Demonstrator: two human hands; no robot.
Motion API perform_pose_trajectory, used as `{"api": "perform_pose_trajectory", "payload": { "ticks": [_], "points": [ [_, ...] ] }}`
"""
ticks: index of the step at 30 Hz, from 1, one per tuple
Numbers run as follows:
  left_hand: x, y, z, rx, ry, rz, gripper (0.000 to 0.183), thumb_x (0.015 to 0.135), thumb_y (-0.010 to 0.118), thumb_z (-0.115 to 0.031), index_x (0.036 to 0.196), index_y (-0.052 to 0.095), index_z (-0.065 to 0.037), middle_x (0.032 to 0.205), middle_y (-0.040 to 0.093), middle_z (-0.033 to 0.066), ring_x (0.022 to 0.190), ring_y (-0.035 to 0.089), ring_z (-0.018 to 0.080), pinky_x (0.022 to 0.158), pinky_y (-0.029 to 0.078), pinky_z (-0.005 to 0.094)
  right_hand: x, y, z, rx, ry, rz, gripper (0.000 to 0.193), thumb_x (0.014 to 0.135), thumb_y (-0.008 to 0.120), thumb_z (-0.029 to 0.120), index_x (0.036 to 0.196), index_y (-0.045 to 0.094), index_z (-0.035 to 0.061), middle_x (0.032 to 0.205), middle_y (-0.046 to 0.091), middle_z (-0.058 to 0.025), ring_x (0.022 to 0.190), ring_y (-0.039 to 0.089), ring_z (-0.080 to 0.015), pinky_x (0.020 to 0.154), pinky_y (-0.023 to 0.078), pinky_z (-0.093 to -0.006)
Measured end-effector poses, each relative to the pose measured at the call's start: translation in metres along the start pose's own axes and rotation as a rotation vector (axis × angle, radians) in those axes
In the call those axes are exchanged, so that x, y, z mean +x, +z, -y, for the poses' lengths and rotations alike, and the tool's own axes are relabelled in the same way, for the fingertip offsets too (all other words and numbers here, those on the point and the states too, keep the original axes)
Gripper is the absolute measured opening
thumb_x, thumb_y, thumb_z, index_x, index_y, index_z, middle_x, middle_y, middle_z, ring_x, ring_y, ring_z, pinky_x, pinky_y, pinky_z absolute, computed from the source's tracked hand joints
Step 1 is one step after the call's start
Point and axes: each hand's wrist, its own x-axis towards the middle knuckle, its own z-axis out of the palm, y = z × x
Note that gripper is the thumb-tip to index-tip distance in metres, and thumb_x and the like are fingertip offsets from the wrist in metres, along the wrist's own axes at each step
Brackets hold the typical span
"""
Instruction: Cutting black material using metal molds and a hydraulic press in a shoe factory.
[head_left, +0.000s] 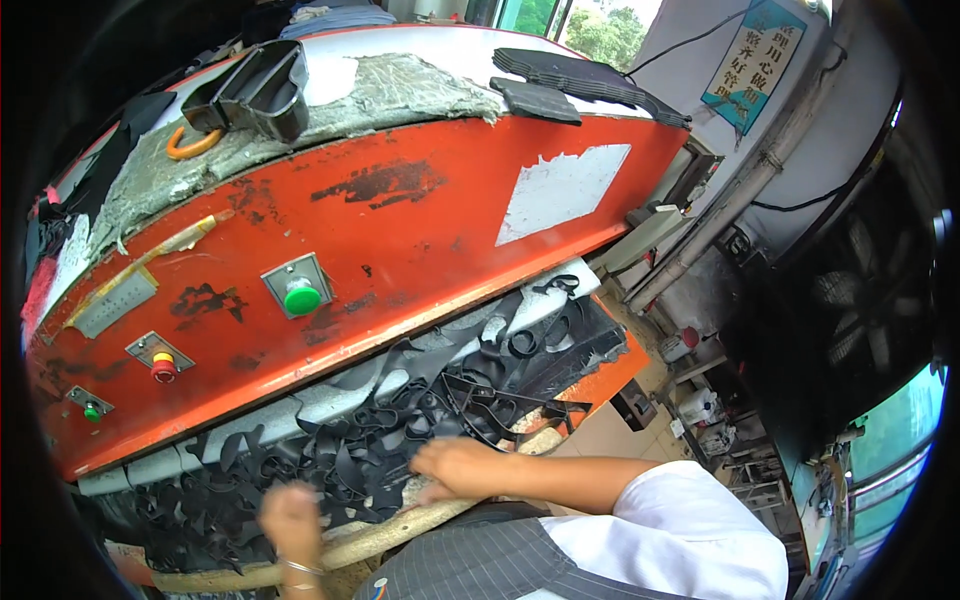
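A heap of black cut-out scraps [340, 455], curled strips and loops of sheet material, covers the bed of the machine before me. My right hand [455, 468] rests at the near edge of this heap, its fingers curled down among the scraps. What it pinches, if anything, is hidden. My left hand [292, 520], a bracelet on its wrist, hovers over the near left of the scraps and is smeared by motion. Just beyond my right hand lies a thin black angular frame [475, 400], which looks like a cutting die.
An orange-red machine beam [420, 215] spans above the bed, with green [302, 298] and red [163, 368] buttons. On top sit a black tray [255, 95], an orange ring handle [193, 145] and stacked black sheets [580, 75]. A pale padded rail [390, 538] edges the near side. A large fan [860, 290] stands right.
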Motion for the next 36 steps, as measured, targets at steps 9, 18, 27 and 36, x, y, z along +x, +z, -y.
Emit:
{"api": "perform_pose_trajectory", "payload": {
  "ticks": [9, 18, 27, 36],
  "points": [
    [-0.067, 0.082, -0.059, 0.147, 0.141, 0.098, 0.013, 0.074, 0.072, -0.021, 0.077, 0.072, -0.008, 0.076, 0.065, 0.0059, 0.070, 0.059, 0.0276, 0.062, 0.048, 0.0388, -0.040, 0.043, 0.003, -0.196, 0.107, -0.078, 0.040, 0.057, 0.078, 0.016, 0.091, 0.060, 0.0031, 0.094, 0.056, -0.0111, 0.094, 0.055, -0.0290, 0.077, 0.049, -0.0393],
    [-0.110, 0.124, -0.016, 0.289, 0.164, -0.026, 0.017, 0.075, 0.071, -0.017, 0.064, 0.065, -0.006, 0.060, 0.059, 0.0054, 0.057, 0.055, 0.0230, 0.048, 0.041, 0.0367, -0.056, -0.031, -0.059, 0.091, -0.067, -0.096, 0.023, 0.084, 0.066, 0.027, 0.092, 0.068, 0.0057, 0.087, 0.065, -0.0122, 0.079, 0.062, -0.0307, 0.071, 0.052, -0.0406],
    [-0.158, 0.102, -0.040, 0.346, 0.587, 0.108, 0.007, 0.080, 0.067, -0.006, 0.084, 0.065, 0.000, 0.065, 0.051, 0.0098, 0.059, 0.050, 0.0283, 0.055, 0.041, 0.0397, -0.063, -0.060, -0.223, -0.333, 0.240, -0.552, 0.053, 0.072, 0.077, 0.020, 0.114, 0.054, -0.0020, 0.107, 0.053, -0.0167, 0.099, 0.050, -0.0360, 0.087, 0.044, -0.0422],
    [-0.189, 0.104, -0.041, 0.372, 0.317, 0.079, 0.009, 0.078, 0.068, -0.002, 0.071, 0.064, -0.001, 0.062, 0.051, 0.0124, 0.058, 0.050, 0.0312, 0.055, 0.041, 0.0415, -0.110, -0.062, -0.192, -0.020, 0.122, -0.684, 0.043, 0.076, 0.076, 0.020, 0.107, 0.056, -0.0004, 0.098, 0.056, -0.0177, 0.087, 0.055, -0.0315, 0.078, 0.047, -0.0374]
  ]
}}
